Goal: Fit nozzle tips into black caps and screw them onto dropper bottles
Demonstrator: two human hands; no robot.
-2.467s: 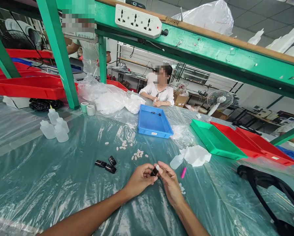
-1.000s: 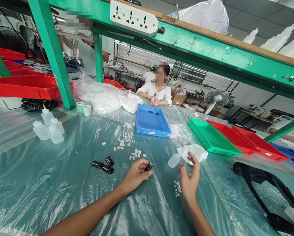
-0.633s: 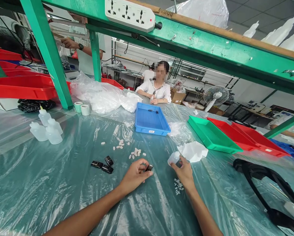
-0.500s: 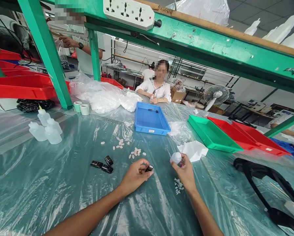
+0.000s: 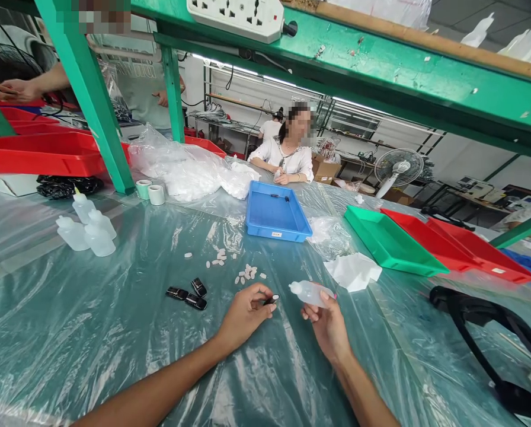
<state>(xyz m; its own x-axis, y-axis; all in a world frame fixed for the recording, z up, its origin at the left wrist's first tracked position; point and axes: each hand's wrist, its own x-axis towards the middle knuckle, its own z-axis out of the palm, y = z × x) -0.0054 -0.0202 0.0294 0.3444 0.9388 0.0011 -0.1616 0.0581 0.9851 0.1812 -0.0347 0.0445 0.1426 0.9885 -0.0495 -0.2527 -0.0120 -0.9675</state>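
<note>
Pinched between the thumb and fingers of my left hand (image 5: 248, 311) is a small black piece (image 5: 272, 299) with a pale oval top. My right hand (image 5: 325, 320) grips a translucent squeeze bottle (image 5: 309, 293), which lies on its side with its nozzle towards my left hand. Just beyond my left hand are several small white oval pieces (image 5: 248, 273), with more of them (image 5: 220, 256) a little farther off. To its left rest three shiny black pieces (image 5: 186, 298) on the plastic-covered table.
A blue tray (image 5: 278, 234) holding small dark items stands ahead, near a seated person (image 5: 283, 157). More squeeze bottles (image 5: 88, 228) are at left. A white cloth (image 5: 354, 271), a green tray (image 5: 390, 249) and a black frame-like object (image 5: 479, 332) lie right. A green beam (image 5: 358, 47) crosses above.
My right hand has turned the bottle from end-on to sideways, its nozzle now pointing left. My left hand keeps the black piece in nearly the same place. The view has shifted slightly.
</note>
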